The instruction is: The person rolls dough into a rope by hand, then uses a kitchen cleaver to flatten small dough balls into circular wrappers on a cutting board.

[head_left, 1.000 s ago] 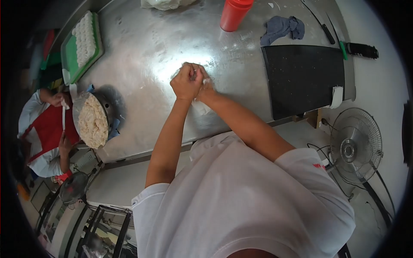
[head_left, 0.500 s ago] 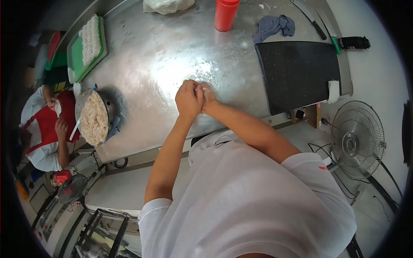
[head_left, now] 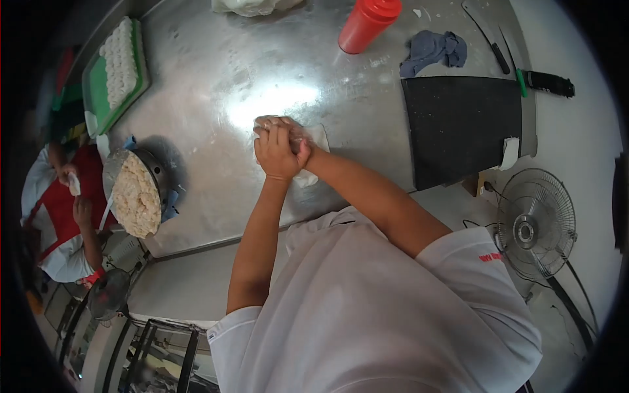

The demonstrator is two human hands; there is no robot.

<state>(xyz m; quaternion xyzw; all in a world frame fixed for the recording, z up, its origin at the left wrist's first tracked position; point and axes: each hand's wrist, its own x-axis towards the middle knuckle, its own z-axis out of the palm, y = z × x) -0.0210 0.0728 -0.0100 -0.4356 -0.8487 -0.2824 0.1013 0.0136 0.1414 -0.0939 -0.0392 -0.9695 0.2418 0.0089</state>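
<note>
My left hand (head_left: pixel 275 154) lies across the top of my right hand, its fingers pointing forward over it. Under it, my right hand (head_left: pixel 300 136) lies palm down and is partly covered. Both press on a flat, white, dough-like piece (head_left: pixel 320 137) on the steel table. Its edges show to the right of and below my hands; the rest is hidden. Something shiny and see-through, perhaps plastic, shows around the right hand, but I cannot make it out.
To the left stands a pot of pale, lumpy filling (head_left: pixel 136 196), beside a co-worker in a red apron (head_left: pixel 82 180). A green tray (head_left: pixel 98 92) holds white pieces. Rightward are a black board (head_left: pixel 465 131), red bottle (head_left: pixel 368 26), grey cloth (head_left: pixel 432 52), knives (head_left: pixel 501 59) and fan (head_left: pixel 534 223).
My joined hands have shifted slightly left, with the left hand now flatter over the right. A flat white piece now shows under them. The view has tilted a little.
</note>
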